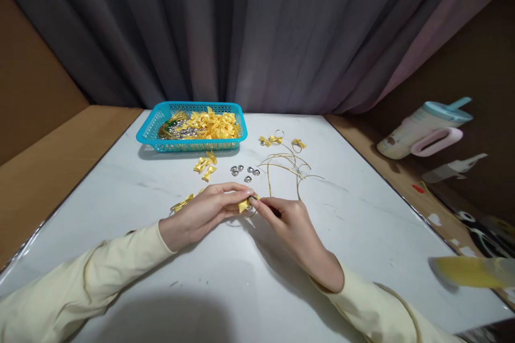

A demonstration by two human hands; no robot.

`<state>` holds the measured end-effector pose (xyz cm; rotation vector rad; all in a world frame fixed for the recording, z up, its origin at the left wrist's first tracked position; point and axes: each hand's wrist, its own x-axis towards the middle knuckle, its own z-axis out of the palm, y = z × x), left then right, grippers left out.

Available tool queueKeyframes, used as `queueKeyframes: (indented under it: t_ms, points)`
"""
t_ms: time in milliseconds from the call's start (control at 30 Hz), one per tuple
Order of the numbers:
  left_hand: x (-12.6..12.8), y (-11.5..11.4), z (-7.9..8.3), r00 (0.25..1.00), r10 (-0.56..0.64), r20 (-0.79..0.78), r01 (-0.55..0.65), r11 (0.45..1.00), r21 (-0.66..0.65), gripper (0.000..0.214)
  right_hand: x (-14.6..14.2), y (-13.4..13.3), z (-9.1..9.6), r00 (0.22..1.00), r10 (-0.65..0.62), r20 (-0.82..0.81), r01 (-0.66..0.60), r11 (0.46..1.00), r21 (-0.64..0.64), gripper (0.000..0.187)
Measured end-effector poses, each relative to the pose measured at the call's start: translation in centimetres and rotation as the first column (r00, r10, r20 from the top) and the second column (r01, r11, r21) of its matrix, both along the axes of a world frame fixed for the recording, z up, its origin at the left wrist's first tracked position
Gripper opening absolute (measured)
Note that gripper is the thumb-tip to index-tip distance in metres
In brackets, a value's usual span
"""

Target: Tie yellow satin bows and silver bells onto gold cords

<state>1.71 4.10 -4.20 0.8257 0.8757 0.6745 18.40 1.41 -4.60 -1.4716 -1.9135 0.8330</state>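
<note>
My left hand and my right hand meet over the middle of the white table, fingertips pinched together. Between them is a small yellow ribbon bow, gripped from both sides; a thin gold wire curves below it. A dark spot shows on the bow under the fingertips, too small to make out. Just beyond the hands lie several silver beads. Loose yellow bows sit behind my left hand, and more bows lie beside its wrist. Lengths of gold wire spread beyond my right hand.
A blue basket at the back holds yellow bows, silver beads and gold wire. Bows with wire rings lie at the back right. Along the right edge are a tumbler, a small bottle and a yellow roll.
</note>
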Motion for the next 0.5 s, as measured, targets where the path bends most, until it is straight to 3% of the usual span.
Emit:
queueKeyframes:
  t_ms: [167, 300, 400, 500]
  points:
    - [-0.2, 0.3, 0.2, 0.999, 0.01, -0.034, -0.01, 1.0, 0.016, 0.01, 0.5, 0.2, 0.5, 1.0, 0.012, 0.028, -0.011, 0.999, -0.048, 0.041]
    - [-0.5, 0.6, -0.2, 0.998, 0.055, -0.006, -0.055, 0.998, 0.005, 0.009, 2.6, 1.0, 1.8, 0.986, 0.056, 0.159, -0.042, 0.995, -0.088, 0.042]
    - [-0.6, 0.9, -0.5, 0.997, 0.075, -0.005, -0.075, 0.997, 0.019, 0.013, 5.2, 2.2, 2.0, 0.915, 0.071, 0.397, -0.032, 0.994, -0.104, 0.038]
    - [-1.0, 1.9, -0.3, 0.981, 0.108, -0.162, -0.077, 0.98, 0.184, 0.02, 7.2, 3.3, 1.0, 0.808, -0.054, 0.587, 0.098, 0.994, -0.044, 0.034]
